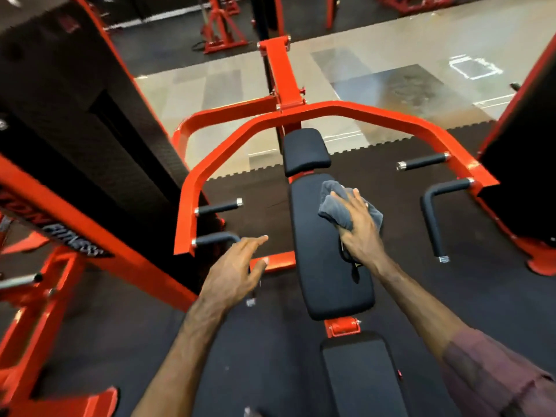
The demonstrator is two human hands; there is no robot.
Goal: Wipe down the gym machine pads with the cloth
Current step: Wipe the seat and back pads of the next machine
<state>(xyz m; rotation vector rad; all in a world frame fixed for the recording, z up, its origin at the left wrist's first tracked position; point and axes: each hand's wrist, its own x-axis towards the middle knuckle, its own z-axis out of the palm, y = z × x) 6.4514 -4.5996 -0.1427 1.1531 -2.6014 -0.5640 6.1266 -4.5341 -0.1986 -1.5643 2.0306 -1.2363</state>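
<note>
Black rubber matting (255, 200) was spread under the machine, with pale tiled floor (391, 55) seen beyond it. Places are given from the long back pad (319, 257), which ran up the middle of the view. Far to its left, a black weight-stack housing (90, 115) on an orange frame was seen. Just left of the pad, the left hand (234, 272) was held in the air with fingers spread and relaxed, nothing in it, near a black handle (216, 237). An orange bar (301, 115) arched above the pad, and a smaller head pad (305, 152) sat just past its far end. On the pad's upper right part, a grey cloth (334, 203) was pressed flat by the right hand (358, 227), fingers laid over it, thumb tucked along its near edge. Below the pad, a seat pad (358, 374) was partly seen. To the right, two more black handles (433, 215) projected from the orange frame.
</note>
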